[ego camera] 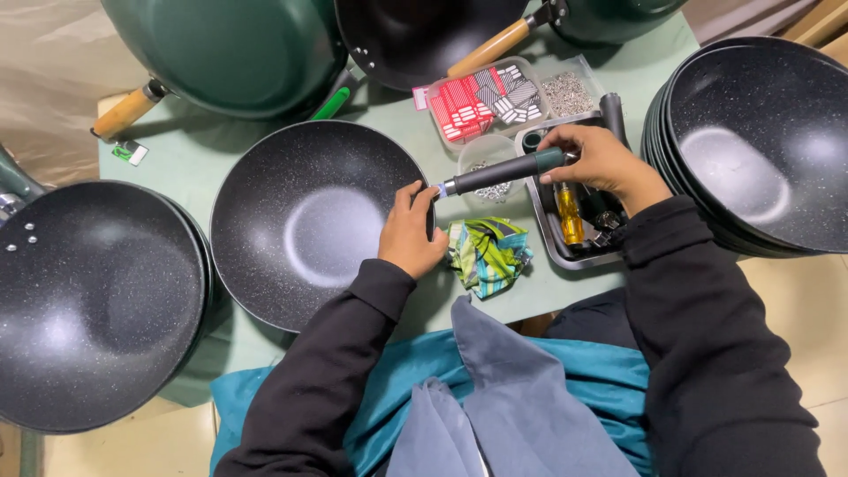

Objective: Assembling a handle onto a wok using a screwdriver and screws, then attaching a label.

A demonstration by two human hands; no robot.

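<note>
— Left hand?
— Closed on rim of black speckled pan, mid-table.
— Right hand?
— Gripping dark handle, tip meeting pan's rim. Hemmed in: metal tray beneath, stacked pans right, striped cloth near table edge.

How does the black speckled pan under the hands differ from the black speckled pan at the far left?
The black speckled pan under the hands shows no rivets inside; the black speckled pan at the far left has two near its rim. The left hand steadies the first pan's rim while the right hand holds a dark handle to it; the far-left pan lies untouched. Both are round, dark and white-flecked.
</note>
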